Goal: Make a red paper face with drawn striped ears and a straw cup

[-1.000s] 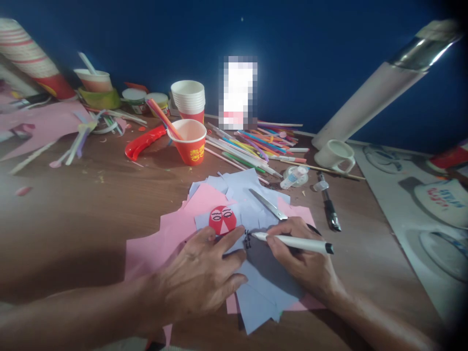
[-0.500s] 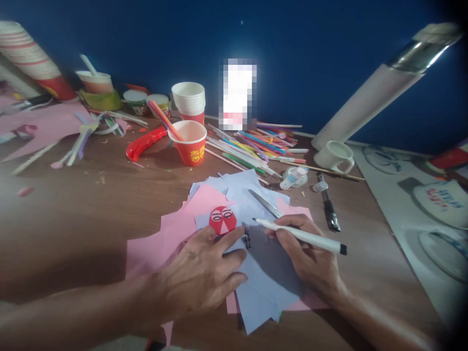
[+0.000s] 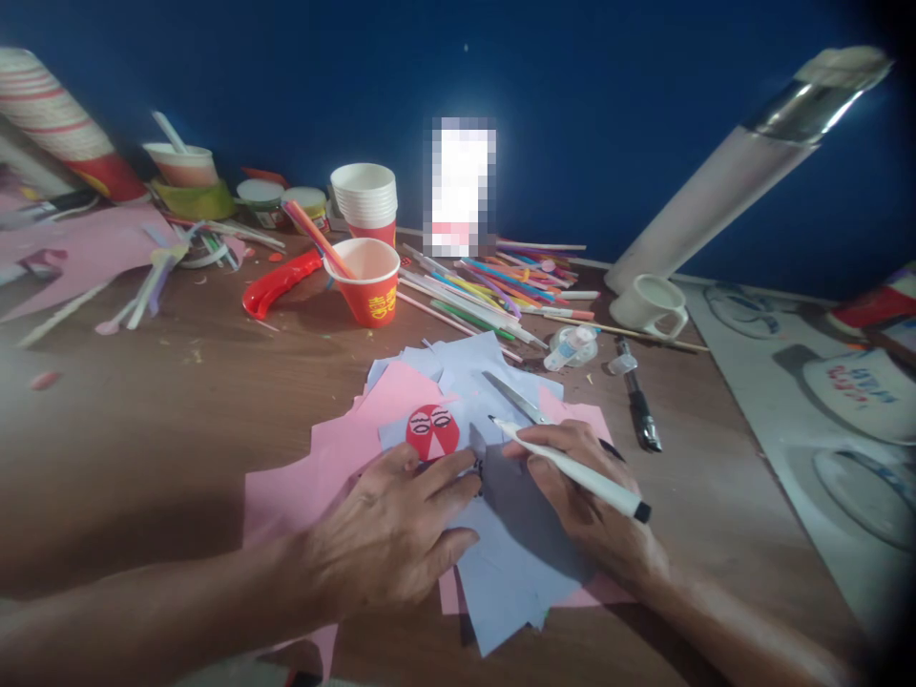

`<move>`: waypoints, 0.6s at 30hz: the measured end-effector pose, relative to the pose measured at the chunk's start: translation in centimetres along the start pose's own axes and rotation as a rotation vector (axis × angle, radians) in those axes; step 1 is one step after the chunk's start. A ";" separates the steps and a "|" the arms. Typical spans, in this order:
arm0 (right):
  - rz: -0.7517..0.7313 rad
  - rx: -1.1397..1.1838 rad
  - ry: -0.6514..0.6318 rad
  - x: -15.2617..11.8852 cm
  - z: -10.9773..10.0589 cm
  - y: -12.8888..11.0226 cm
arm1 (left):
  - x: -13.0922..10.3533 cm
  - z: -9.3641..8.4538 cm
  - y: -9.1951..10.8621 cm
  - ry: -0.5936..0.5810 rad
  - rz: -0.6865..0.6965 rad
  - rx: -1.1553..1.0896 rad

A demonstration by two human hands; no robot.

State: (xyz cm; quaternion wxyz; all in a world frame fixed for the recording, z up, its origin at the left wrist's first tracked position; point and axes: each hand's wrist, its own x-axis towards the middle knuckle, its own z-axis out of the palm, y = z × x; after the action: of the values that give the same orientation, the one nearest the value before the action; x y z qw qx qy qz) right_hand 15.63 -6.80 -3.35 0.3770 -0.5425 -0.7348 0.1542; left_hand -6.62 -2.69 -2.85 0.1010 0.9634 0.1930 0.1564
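Observation:
My right hand (image 3: 583, 477) grips a white marker (image 3: 583, 474), its dark tip uncapped and pointing up and left above the paper. My left hand (image 3: 405, 520) lies spread on a pile of light blue paper (image 3: 501, 572) and pink paper (image 3: 286, 487). Just beyond its fingertips is a red paper circle (image 3: 432, 441) with drawn eyes, brows and a pale triangle. Small black marks show beside the left fingers, partly covered. Scissors (image 3: 511, 393) lie on the paper near the marker, their handles hidden behind my right hand.
A red paper cup (image 3: 372, 296) holding straws stands past the pile, with stacked cups (image 3: 364, 200) behind. Many colored straws (image 3: 493, 286) lie by the wall. A black pen (image 3: 642, 410), small bottle (image 3: 565, 348) and white mug (image 3: 650, 305) are at right; a red-handled tool (image 3: 279, 286) is at left.
The marker's tip has risen slightly and moved left, and its rear end has dropped, so it slants more steeply. My left hand stays on the paper, its fingers shifted a little.

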 end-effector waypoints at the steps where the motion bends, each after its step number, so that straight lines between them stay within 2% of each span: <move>1: -0.042 -0.021 -0.021 0.1 0.0 0.1 | -0.1 0.1 0.0 0.003 -0.005 -0.004; 9: -0.221 -0.120 -0.147 0.4 0.1 0.0 | 0.0 -0.1 0.1 0.020 0.044 -0.010; 14: -0.259 -0.117 -0.159 0.2 0.1 0.2 | -0.2 -0.4 -0.1 0.045 -0.082 -0.242; 18: -0.286 -0.099 -0.151 0.1 0.1 0.4 | -0.3 -0.2 -0.4 0.052 -0.123 -0.204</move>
State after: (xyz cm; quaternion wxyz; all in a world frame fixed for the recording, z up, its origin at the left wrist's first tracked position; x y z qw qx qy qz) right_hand 15.80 -6.56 -3.68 0.3117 -0.4370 -0.8374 0.1031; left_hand -7.07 -2.48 -2.87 0.2027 0.9301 0.2375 0.1934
